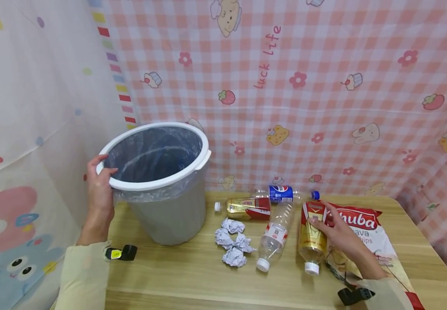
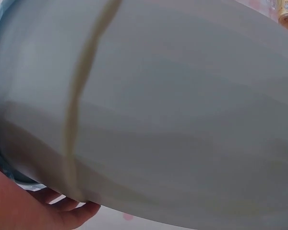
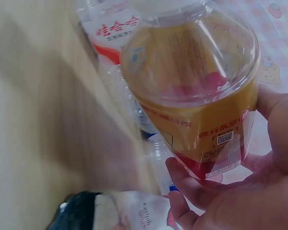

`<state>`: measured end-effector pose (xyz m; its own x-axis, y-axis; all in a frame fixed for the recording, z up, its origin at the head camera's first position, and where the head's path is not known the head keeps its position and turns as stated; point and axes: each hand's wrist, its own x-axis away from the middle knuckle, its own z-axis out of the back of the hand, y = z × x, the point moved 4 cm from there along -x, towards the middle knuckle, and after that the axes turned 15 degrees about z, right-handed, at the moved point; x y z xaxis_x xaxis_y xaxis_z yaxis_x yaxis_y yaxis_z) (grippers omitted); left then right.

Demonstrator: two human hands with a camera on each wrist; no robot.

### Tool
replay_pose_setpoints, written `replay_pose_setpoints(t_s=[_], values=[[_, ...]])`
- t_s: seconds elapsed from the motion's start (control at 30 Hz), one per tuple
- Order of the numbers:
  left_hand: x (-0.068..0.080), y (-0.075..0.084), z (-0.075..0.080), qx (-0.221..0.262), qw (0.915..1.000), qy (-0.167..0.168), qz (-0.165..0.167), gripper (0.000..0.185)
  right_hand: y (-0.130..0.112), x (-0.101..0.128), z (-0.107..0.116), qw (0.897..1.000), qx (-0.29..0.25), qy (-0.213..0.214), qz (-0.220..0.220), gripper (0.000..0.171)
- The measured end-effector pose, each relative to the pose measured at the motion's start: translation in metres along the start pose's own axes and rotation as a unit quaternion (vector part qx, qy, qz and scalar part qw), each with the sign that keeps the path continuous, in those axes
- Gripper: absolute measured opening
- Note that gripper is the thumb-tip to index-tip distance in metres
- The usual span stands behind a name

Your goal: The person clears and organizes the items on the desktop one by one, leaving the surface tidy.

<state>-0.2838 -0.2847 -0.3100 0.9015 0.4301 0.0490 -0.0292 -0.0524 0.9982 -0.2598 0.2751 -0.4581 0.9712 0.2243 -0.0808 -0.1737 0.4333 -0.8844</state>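
Observation:
A grey trash can (image 1: pixel 169 219) with a white rim and a clear plastic liner stands at the left of the table. My left hand (image 1: pixel 100 189) grips its rim on the left side. In the left wrist view the can's grey wall (image 2: pixel 173 96) fills most of the picture, with curled fingers (image 2: pixel 77 213) at its edge. My right hand (image 1: pixel 343 237) holds a plastic bottle (image 1: pixel 311 241) with a gold and red label and a white cap, the cap pointing toward me. The right wrist view shows the bottle (image 3: pixel 197 115) between thumb and fingers; it looks empty.
Left of the held bottle lie a clear bottle (image 1: pixel 274 239), another gold-labelled bottle (image 1: pixel 246 209) and a blue-labelled Pepsi bottle (image 1: pixel 281 193). Several crumpled paper balls (image 1: pixel 234 242) lie beside the can. A chips bag (image 1: pixel 382 245) lies under the right forearm. Patterned curtains (image 1: pixel 285 107) hang behind.

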Motion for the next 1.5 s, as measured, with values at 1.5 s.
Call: replay_pose_setpoints(t_s=[1.5], values=[[-0.002, -0.003, 0.000, -0.022, 0.9997, -0.003, -0.010, 0.042, -0.049, -0.020, -0.001, 0.993, -0.090, 0.071, 0.028, 0.083]])
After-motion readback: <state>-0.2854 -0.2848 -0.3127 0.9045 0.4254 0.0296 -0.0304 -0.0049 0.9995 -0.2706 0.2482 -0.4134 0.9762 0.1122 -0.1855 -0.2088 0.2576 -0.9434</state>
